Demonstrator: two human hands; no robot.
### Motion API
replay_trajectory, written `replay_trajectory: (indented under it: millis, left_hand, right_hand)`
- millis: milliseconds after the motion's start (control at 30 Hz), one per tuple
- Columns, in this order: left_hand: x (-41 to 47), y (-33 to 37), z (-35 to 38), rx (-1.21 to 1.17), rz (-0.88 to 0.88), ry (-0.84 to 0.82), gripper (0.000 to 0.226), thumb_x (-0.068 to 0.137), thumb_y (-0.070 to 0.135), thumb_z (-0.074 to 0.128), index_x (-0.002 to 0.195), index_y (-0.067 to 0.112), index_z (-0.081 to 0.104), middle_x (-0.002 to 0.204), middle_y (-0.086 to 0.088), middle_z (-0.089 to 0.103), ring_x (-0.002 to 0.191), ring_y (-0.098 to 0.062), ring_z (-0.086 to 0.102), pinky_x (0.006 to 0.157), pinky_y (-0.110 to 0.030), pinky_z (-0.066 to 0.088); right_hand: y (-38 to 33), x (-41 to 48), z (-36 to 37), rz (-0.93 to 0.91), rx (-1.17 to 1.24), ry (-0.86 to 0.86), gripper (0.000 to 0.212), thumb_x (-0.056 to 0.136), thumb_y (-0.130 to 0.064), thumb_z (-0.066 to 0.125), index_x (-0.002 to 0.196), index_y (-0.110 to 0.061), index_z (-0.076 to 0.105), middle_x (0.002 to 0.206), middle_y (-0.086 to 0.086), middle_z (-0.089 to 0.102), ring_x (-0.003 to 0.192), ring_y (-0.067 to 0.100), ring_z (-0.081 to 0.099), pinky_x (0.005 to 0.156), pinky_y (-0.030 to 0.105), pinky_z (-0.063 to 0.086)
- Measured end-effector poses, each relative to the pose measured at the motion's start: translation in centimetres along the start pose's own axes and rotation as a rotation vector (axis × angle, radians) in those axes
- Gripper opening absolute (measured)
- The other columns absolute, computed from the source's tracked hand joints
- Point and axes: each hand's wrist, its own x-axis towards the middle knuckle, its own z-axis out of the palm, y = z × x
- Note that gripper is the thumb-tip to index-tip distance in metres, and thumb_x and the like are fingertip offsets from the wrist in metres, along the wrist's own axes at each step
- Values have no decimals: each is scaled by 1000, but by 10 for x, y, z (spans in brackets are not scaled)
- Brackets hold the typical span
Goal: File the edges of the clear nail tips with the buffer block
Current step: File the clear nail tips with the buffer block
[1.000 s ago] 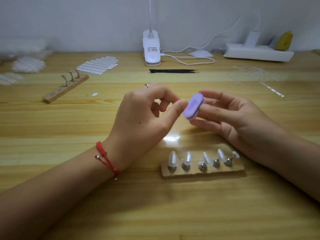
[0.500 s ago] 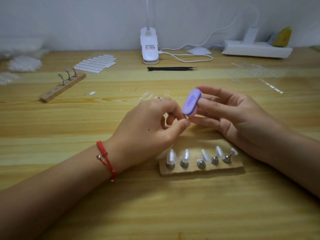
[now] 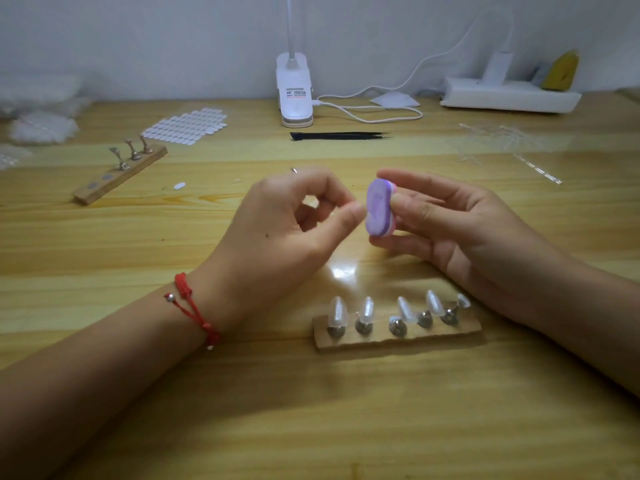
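Your right hand (image 3: 460,230) pinches the purple, rounded buffer block (image 3: 379,207) between thumb and fingertips, held upright above the wooden table (image 3: 311,410). Your left hand (image 3: 277,230) has thumb and forefinger pressed together right beside the block's purple face. What they pinch is too small and transparent to make out, though it is probably one clear nail tip.

The main risk is that tip. It is slick and springy, and if you press it hard against the grit it can flick out of your fingers. A clear tip would be hard to find again on this glossy wood. Little of its edge sticks out past your fingertips, so a long stroke may scrape your skin instead of the plastic. Filing at a tilt would flatten one side of the edge.

Below your hands lies a short wooden strip (image 3: 381,341) with five more clear nail tips (image 3: 337,311) standing on small metal pegs. Your right wrist hangs just above its far end, and if it drops it could knock those tips askew.
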Motion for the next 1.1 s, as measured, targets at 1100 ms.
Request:
replay_trajectory:
  millis: [1100]
  left_hand:
    - [-2, -1, -2, -365, -260, -64, 18, 76, 37, 67, 82, 24, 78, 61, 12, 60, 40, -2, 38, 46, -8, 33]
  right_hand:
    - [-4, -8, 5, -198, -505, 149, 15, 71, -39, 72, 76, -25, 75, 58, -3, 56, 45, 9, 49, 44, 15, 40]
